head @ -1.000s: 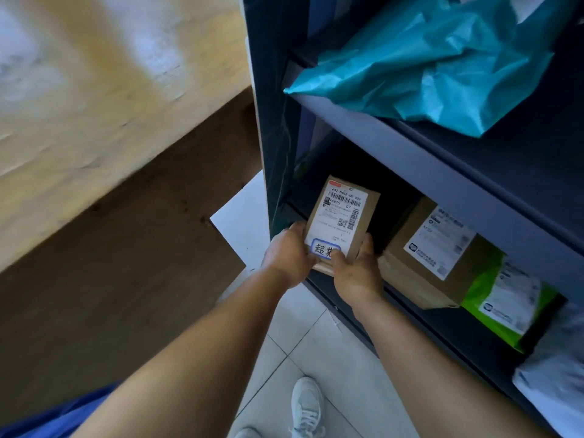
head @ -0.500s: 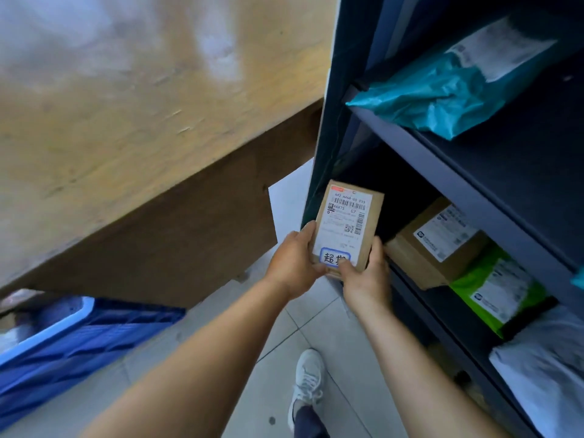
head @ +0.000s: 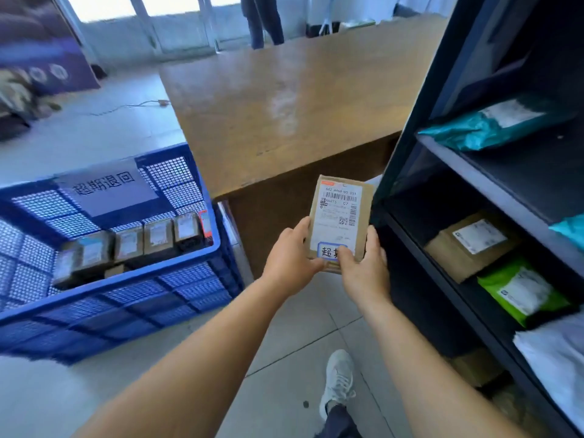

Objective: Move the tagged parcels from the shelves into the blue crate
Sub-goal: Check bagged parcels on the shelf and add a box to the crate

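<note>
- A small flat cardboard parcel (head: 339, 222) with a white shipping label and a blue-edged tag is held upright between both hands, in front of the desk edge, just left of the shelves.
- The left hand (head: 292, 259) grips its left lower edge; the right hand (head: 363, 267) pinches its right lower corner, thumb over the tag.
- The blue crate (head: 132, 279), of mesh plastic, stands on the tiled floor at left, with a row of brown boxes (head: 142, 238) inside.
- The dark metal shelves (head: 493, 191) at right carry a cardboard box (head: 467, 245), a glossy green pouch (head: 521, 292) and a crinkled teal bag (head: 486, 128).
- The wooden desk (head: 284, 105) lies far centre.
</note>
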